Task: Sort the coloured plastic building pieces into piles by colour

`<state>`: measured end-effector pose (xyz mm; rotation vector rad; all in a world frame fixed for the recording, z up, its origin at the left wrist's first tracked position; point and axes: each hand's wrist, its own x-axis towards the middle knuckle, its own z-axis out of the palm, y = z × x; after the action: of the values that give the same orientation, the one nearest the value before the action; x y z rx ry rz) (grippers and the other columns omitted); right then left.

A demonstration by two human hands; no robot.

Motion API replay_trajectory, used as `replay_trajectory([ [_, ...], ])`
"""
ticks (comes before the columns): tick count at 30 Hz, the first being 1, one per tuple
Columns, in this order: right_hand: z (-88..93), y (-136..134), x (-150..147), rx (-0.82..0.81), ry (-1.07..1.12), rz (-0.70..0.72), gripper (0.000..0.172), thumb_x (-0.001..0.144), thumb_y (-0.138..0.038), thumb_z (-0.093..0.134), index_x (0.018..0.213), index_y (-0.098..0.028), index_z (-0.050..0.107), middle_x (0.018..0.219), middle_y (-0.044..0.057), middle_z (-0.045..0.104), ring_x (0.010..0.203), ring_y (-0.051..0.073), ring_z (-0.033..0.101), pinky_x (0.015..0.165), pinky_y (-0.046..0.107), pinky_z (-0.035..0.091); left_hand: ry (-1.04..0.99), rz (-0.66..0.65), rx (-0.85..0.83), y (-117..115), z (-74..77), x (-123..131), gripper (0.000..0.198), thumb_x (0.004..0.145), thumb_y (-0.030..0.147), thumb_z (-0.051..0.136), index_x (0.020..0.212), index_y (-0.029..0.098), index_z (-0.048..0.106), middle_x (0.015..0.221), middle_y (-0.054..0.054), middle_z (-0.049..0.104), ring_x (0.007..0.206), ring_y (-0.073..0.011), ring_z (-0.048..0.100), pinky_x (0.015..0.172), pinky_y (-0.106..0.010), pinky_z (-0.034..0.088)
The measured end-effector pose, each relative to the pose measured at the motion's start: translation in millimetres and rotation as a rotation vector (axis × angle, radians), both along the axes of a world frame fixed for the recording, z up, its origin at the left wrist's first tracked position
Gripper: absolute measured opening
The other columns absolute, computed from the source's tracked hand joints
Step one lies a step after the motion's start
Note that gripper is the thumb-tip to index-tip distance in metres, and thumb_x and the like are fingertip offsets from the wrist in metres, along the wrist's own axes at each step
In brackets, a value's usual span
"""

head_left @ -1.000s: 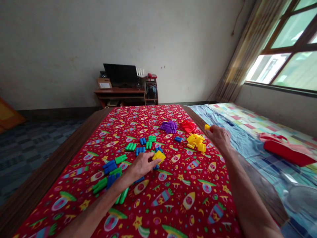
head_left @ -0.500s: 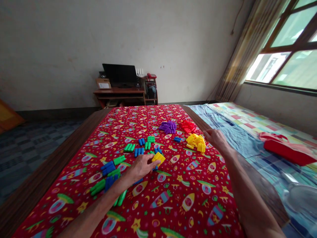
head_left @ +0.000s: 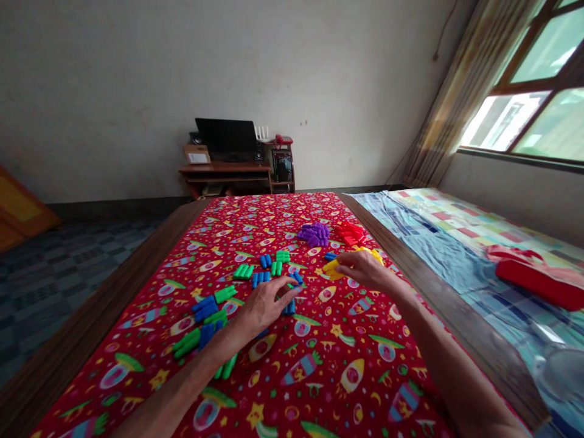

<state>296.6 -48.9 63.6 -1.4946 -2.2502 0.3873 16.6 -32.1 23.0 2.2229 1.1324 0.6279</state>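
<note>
My left hand [head_left: 264, 307] is over the middle of the red cloth with thumb and fingers apart. Just past its fingertips lies a blue block [head_left: 297, 278], and another blue block [head_left: 289, 307] sits below the thumb. My right hand [head_left: 362, 269] pinches a yellow block [head_left: 334, 269] and partly covers the yellow pile [head_left: 375, 253]. Green blocks [head_left: 243, 271] and blue blocks [head_left: 261, 279] are scattered around and beyond my left hand. More green blocks [head_left: 186, 344] lie left of that forearm.
A purple pile [head_left: 314, 234] and a red pile [head_left: 350, 233] lie farther back on the patterned cloth [head_left: 328, 377]. A bed [head_left: 438, 213] with a red object [head_left: 538, 283] runs along the right. A monitor [head_left: 227, 139] stands on a desk by the wall.
The yellow block has left my left hand, which is now opened. My right hand has moved left over the yellow pile and has a yellow block in its fingers.
</note>
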Motion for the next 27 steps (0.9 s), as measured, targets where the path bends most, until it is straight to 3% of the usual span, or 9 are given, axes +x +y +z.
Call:
replay_trajectory([
  [3, 5.9, 9, 47, -0.116, -0.092, -0.149, 0.024, 0.085, -0.033, 0.057, 0.085, -0.016, 0.073, 0.07, 0.004, 0.067, 0.059, 0.012, 0.053, 0.056, 0.024, 0.034, -0.008, 0.014, 0.068, 9, 5.4, -8, 0.037, 0.091, 0.047, 0.044, 0.101, 0.02, 0.068, 0.086, -0.005, 0.073, 0.076, -0.0196, 0.067, 0.068, -0.026, 0.048],
  [6, 0.6, 12, 71, -0.182, -0.205, -0.289, 0.019, 0.079, -0.033, 0.064, 0.085, -0.019, 0.075, 0.077, 0.006, 0.072, 0.066, 0.016, 0.061, 0.06, 0.025, 0.04, 0.031, 0.066, 0.142, 20, 10.3, -20, 0.035, 0.091, 0.044, 0.042, 0.095, 0.021, 0.069, 0.092, -0.006, 0.074, 0.082, -0.0198, 0.068, 0.074, -0.026, 0.05],
  [10, -7.0, 8, 74, -0.086, -0.372, -0.493, 0.017, 0.079, -0.031, 0.067, 0.091, -0.022, 0.075, 0.088, 0.007, 0.073, 0.08, 0.02, 0.064, 0.062, 0.025, 0.038, 0.111, 0.172, 0.279, 43, 12.3, -48, 0.037, 0.09, 0.044, 0.041, 0.095, 0.02, 0.069, 0.095, -0.007, 0.074, 0.086, -0.021, 0.069, 0.08, -0.028, 0.051],
  [13, -1.1, 4, 64, 0.03, -0.403, -0.546, 0.02, 0.085, -0.034, 0.059, 0.091, -0.02, 0.073, 0.084, 0.007, 0.072, 0.075, 0.019, 0.063, 0.058, 0.025, 0.032, 0.152, 0.28, 0.381, 61, 10.6, -76, 0.04, 0.089, 0.045, 0.039, 0.092, 0.02, 0.069, 0.095, -0.009, 0.074, 0.084, -0.023, 0.069, 0.078, -0.031, 0.052],
  [16, 3.8, 0, 39, 0.169, -0.322, -0.462, 0.031, 0.093, -0.035, 0.048, 0.081, -0.017, 0.07, 0.07, 0.006, 0.067, 0.062, 0.014, 0.057, 0.055, 0.025, 0.028, 0.151, 0.358, 0.421, 78, 2.1, -103, 0.042, 0.089, 0.047, 0.037, 0.092, 0.019, 0.068, 0.097, -0.011, 0.073, 0.085, -0.024, 0.069, 0.078, -0.032, 0.053],
  [20, -18.4, 1, -16, 0.282, -0.151, -0.104, 0.034, 0.097, -0.03, 0.041, 0.08, -0.017, 0.067, 0.062, 0.003, 0.063, 0.054, 0.012, 0.054, 0.055, 0.023, 0.034, 0.108, 0.397, 0.366, 97, -25.7, -125, 0.049, 0.087, 0.052, 0.036, 0.097, 0.016, 0.067, 0.104, -0.014, 0.072, 0.096, -0.0272, 0.069, 0.089, -0.038, 0.054],
  [23, -50.6, 16, -48, 0.426, -0.032, 0.079, 0.028, 0.098, -0.029, 0.042, 0.098, -0.016, 0.066, 0.086, 0.009, 0.07, 0.08, 0.017, 0.066, 0.071, 0.026, 0.048, 0.065, 0.38, 0.307, 104, -48.2, -129, 0.058, 0.086, 0.058, 0.033, 0.105, 0.015, 0.066, 0.111, -0.015, 0.072, 0.107, -0.0287, 0.066, 0.098, -0.043, 0.05],
  [25, -69.6, 32, -56, 0.532, -0.011, 0.074, 0.03, 0.097, -0.031, 0.045, 0.114, -0.013, 0.061, 0.112, 0.018, 0.067, 0.108, 0.023, 0.063, 0.089, 0.036, 0.05, 0.033, 0.359, 0.282, 102, -56.6, -129, 0.064, 0.086, 0.063, 0.031, 0.112, 0.015, 0.066, 0.119, -0.015, 0.069, 0.116, -0.0281, 0.062, 0.105, -0.044, 0.045],
  [27, -83.1, 48, -57, 0.55, -0.069, -0.019, 0.037, 0.095, -0.029, 0.047, 0.125, -0.009, 0.055, 0.129, 0.025, 0.058, 0.124, 0.03, 0.053, 0.1, 0.049, 0.045, 0.006, 0.333, 0.233, 98, -58.2, -128, 0.067, 0.088, 0.064, 0.03, 0.121, 0.016, 0.063, 0.128, -0.013, 0.066, 0.123, -0.0271, 0.058, 0.109, -0.043, 0.041],
])
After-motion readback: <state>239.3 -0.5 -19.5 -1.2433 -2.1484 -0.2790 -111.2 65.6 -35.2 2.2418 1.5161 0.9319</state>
